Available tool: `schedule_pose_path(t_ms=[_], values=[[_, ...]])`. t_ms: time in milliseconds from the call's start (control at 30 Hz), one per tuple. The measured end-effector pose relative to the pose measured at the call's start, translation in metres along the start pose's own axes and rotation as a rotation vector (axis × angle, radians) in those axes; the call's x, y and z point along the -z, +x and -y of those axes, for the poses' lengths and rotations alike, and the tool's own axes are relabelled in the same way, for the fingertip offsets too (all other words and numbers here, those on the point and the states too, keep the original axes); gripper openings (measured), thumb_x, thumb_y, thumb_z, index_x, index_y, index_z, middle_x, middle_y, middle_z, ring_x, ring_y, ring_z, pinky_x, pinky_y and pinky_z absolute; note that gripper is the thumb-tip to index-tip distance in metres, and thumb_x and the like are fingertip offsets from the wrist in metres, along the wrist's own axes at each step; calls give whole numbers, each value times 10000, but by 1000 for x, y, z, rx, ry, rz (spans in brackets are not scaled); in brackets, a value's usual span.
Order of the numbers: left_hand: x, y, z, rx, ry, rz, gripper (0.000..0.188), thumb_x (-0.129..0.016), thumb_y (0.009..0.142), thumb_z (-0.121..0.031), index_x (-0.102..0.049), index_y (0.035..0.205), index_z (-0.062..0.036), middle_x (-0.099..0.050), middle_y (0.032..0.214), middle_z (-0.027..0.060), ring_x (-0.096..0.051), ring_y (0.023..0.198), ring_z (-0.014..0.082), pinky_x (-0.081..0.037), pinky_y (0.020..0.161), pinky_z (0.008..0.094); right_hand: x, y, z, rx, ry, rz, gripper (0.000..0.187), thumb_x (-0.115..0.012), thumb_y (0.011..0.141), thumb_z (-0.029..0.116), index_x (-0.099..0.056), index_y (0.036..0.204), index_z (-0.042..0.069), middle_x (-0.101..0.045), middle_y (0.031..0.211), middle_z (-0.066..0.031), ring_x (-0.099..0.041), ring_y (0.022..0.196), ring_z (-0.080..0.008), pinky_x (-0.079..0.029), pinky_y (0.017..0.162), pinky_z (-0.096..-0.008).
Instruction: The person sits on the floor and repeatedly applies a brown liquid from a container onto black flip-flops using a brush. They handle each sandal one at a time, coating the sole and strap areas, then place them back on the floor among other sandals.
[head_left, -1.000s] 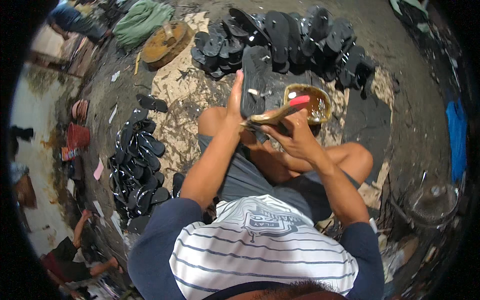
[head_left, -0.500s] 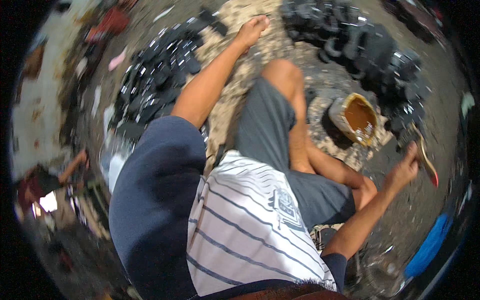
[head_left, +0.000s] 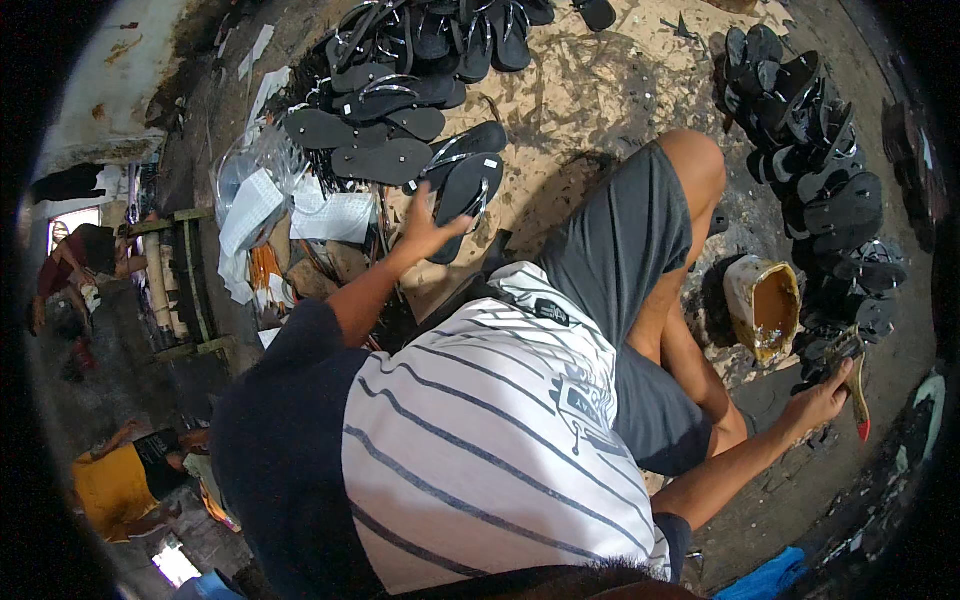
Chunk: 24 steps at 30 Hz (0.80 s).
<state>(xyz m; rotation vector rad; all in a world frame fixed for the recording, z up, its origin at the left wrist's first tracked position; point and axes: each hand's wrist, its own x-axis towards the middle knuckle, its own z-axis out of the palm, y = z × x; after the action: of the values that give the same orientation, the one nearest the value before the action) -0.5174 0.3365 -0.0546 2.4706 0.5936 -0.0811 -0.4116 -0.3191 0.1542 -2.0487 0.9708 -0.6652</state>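
Observation:
My left hand reaches over a black flip-flop with a shiny strap, at the near edge of a large pile. Its thumb and fingers are spread across the heel half of the sole; whether they press on it I cannot tell. Another black flip-flop lies flat just beyond. My right hand is closed round a brush with a wooden, red-tipped handle, its bristles close to the row of black flip-flops on the right. Left of that brush stands a crusted pot of brown liquid.
Stained cardboard covers the floor between the piles. White paper sheets and clear plastic lie at the left. My bent knee rises between the cardboard and the pot. Two people sit at the far left, one in yellow.
The view has turned left and steadied. My left hand has come back from out over the cardboard to the flip-flop by the pile. My right hand still holds the brush.

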Motion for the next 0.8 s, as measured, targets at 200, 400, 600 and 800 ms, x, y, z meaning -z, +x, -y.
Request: schedule_pose_path(t_ms=[200,400,600,800], values=[[-66,109,-89,-156,-70,-61,950,-751,802,-430,-258,1517,-45,-429,1431,293,-409,1340,447,-356,1095,476,-3,8,-8,157,330,54,577,-663,929,483,-638,1086,-71,-671,1096,-166,-609,928,-238,-487,842,-382],[-65,216,-176,-370,-236,112,780,-699,830,-309,-367,1495,-73,-508,1411,252,-552,1253,337,-439,1040,419,16,24,-48,130,227,32,477,-687,929,412,-684,1080,-40,-687,1027,-99,-612,921,-161,-473,827,-312],[26,141,-326,-471,-347,573,660,-389,1037,-490,-434,1448,24,-453,1489,160,-401,1384,243,-224,1167,325,-21,4,-71,-117,-265,177,511,-698,890,458,-710,1115,-1,-727,1014,-127,-647,943,-190,-479,873,-329],[2,106,-376,-889,-176,342,632,-725,895,-241,-487,1403,50,-391,1514,216,-359,1415,275,-294,1142,367,-78,0,-111,111,-648,302,462,-705,841,478,-711,1114,104,-709,1014,-165,-656,967,-351,-472,847,-470]])
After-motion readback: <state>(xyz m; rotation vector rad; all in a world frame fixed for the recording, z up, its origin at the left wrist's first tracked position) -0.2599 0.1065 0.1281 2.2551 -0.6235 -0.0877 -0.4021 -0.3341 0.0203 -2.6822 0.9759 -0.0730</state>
